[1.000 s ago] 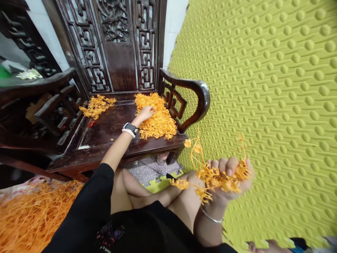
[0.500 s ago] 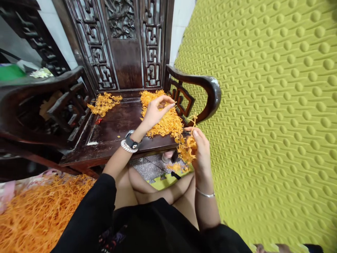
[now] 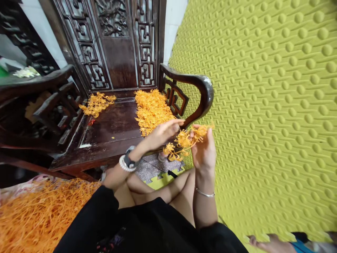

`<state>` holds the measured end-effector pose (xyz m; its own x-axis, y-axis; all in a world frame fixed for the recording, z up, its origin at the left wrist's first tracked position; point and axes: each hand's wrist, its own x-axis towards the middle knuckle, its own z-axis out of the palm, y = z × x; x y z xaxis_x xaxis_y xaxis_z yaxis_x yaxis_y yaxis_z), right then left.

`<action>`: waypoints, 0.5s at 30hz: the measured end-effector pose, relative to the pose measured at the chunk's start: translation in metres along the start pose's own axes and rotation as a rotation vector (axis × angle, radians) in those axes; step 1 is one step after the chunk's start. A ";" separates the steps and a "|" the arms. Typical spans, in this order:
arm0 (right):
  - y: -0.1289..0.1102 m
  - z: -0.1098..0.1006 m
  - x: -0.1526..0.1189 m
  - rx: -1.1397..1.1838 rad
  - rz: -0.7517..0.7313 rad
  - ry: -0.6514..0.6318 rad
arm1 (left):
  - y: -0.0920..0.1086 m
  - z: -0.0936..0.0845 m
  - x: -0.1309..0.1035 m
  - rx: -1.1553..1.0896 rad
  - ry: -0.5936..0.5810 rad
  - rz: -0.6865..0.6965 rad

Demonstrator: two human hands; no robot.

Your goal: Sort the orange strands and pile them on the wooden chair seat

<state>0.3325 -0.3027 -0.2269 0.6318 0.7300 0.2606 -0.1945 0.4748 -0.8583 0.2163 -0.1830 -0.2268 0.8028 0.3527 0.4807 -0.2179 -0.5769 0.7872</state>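
My right hand (image 3: 204, 151) holds a tangled bunch of curly orange strands (image 3: 184, 139), some of which hang down to its left. Just left of that bunch is my left hand (image 3: 163, 133), its fingers stretched toward the strands; whether it grips any is hard to tell. On the dark wooden chair seat (image 3: 121, 121), a thick orange pile (image 3: 152, 109) lies at the right, partly behind my left hand. A smaller orange clump (image 3: 97, 104) rests at the seat's back left.
Long orange strands (image 3: 47, 214) are heaped at the lower left. The chair's curved armrest (image 3: 206, 93) stands beyond my right hand, beside a bumpy yellow-green mat (image 3: 263, 123). Part of another person (image 3: 276, 245) shows at the bottom right.
My left hand has come down from above the pile to beside the bunch. The bunch in my right hand is now raised and spread sideways. The view has shifted slightly right.
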 end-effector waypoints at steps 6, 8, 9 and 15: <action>0.005 0.009 -0.014 -0.095 -0.072 0.016 | 0.028 0.041 -0.029 0.242 0.292 0.029; 0.006 0.008 -0.017 -0.150 -0.107 0.029 | 0.023 0.042 -0.029 0.225 0.273 0.008; 0.007 0.007 -0.018 -0.161 -0.094 0.037 | 0.019 0.042 -0.030 0.225 0.257 -0.007; 0.009 0.021 -0.039 -0.129 0.125 -0.030 | -0.006 0.042 -0.027 0.205 0.448 -0.024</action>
<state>0.2903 -0.3162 -0.2359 0.5858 0.7945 0.1599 -0.1711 0.3141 -0.9339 0.2190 -0.2203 -0.2605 0.4791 0.6238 0.6175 -0.0526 -0.6819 0.7296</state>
